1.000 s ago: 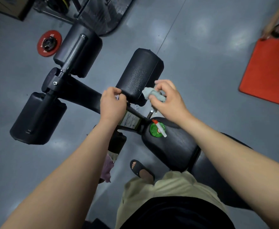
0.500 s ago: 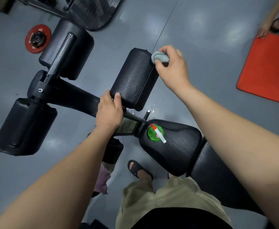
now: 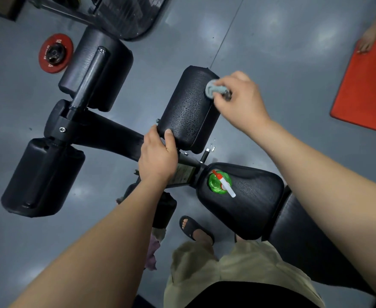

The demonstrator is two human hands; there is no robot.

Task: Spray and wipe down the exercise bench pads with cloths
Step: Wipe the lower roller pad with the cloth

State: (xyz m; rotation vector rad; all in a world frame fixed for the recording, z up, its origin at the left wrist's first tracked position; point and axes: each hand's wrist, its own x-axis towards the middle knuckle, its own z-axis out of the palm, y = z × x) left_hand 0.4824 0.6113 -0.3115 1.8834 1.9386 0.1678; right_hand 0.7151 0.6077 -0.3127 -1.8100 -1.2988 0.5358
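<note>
Leg roller pad (image 3: 189, 112), mid-frame, is beaded w/ spray droplets and is the one being wiped. Gray cloth (image 3: 212, 88) is wadded small and pressed on the pad's far right end by right hand (image 3: 238, 101), fingers curled round it in a pinch. Left hand (image 3: 158, 152) grips the pad's near end, thumb on top, prob. to stop the roller turning under the wiping pressure.

Green spray bottle (image 3: 220, 182), white-and-red nozzle, stands upright on front of seat pad (image 3: 256, 201), near both hands; parked w/in reach for the next spray, I'd guess. Back pad (image 3: 316, 245) runs off lower right. Upper-left roller pad (image 3: 98, 67) and lower-left roller pad (image 3: 42, 176) sit apart on the crossbar, neither hand on them. Purplish cloth (image 3: 152, 252) hangs below the frame, maybe a spare.

Writing: sticker (image 3: 183, 173) on frame by left wrist, print too small to read. Red weight plate (image 3: 55, 53) on floor has lettering, also unreadable. No brand legible. Red mat (image 3: 365, 85) far right.
</note>
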